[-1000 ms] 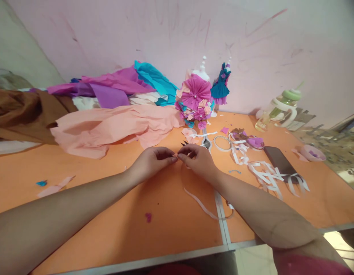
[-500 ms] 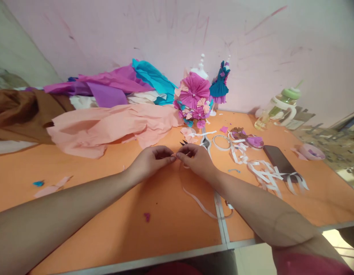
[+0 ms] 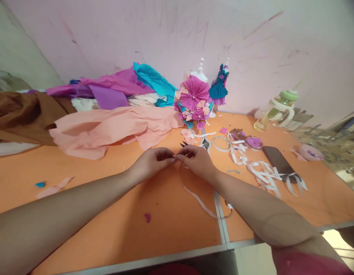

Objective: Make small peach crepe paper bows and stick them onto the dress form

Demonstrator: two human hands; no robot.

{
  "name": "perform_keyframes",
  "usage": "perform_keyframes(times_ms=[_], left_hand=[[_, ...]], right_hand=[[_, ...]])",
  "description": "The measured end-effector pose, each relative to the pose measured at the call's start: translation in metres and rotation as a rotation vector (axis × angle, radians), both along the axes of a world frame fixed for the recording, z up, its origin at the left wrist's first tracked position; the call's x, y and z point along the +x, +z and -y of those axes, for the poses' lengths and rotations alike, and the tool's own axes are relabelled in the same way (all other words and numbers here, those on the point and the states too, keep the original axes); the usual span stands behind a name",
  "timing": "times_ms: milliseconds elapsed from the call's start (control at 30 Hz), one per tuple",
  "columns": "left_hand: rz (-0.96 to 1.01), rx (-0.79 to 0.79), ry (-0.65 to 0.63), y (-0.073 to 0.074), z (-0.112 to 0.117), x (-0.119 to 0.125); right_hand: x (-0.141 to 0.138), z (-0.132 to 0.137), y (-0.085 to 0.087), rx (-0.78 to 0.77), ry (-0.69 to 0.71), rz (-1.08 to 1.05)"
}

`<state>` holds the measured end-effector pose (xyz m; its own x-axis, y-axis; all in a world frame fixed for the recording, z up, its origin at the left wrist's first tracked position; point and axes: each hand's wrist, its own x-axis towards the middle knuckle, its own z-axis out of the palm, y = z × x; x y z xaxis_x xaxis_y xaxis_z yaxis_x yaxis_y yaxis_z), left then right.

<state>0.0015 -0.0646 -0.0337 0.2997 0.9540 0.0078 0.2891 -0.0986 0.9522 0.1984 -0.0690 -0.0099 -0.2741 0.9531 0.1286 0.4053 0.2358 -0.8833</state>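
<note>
My left hand (image 3: 148,165) and right hand (image 3: 199,161) meet fingertip to fingertip, both pinched closed on a tiny peach scrap (image 3: 174,156) that my fingers mostly cover. Scissors (image 3: 205,143) lie just beyond my right hand, which partly hides them, dark tips jutting out behind my knuckles. A pale strip (image 3: 198,199) curls nearer me, toward my right forearm. To the right of that hand sit a tape ring (image 3: 222,149), tangled white strips (image 3: 259,171) and a dark phone (image 3: 277,160), some strips draped over its near end. Peach crepe paper (image 3: 114,128) spreads beyond my left hand; a flower-covered dress form (image 3: 194,95) stands beyond both hands, near a small teal dress (image 3: 219,89).
</note>
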Motion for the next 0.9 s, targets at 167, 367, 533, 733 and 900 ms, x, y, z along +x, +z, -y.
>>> perform_keyframes(times_ms=[167,367,533,733,900], left_hand=[[0.134,-0.029,-0.023,0.0008,-0.0002,0.0017],[-0.007,0.008,0.037,-0.0046,-0.0022,0.0017],[-0.07,0.023,0.045,-0.004,-0.0017,0.0013],[-0.114,0.046,0.026,0.0011,0.0002,0.0012],[-0.124,0.09,0.092,0.0001,-0.0015,-0.0003]], right_hand=[[0.0014,-0.0014,-0.0015,-0.174,-0.023,-0.228],[0.0001,-0.0004,-0.0002,-0.24,0.022,-0.296],[-0.0002,0.0006,0.0018,-0.193,-0.015,-0.234],[0.0004,-0.0023,-0.0032,-0.099,-0.001,-0.011],[0.003,-0.0055,-0.0057,-0.093,0.014,0.041]])
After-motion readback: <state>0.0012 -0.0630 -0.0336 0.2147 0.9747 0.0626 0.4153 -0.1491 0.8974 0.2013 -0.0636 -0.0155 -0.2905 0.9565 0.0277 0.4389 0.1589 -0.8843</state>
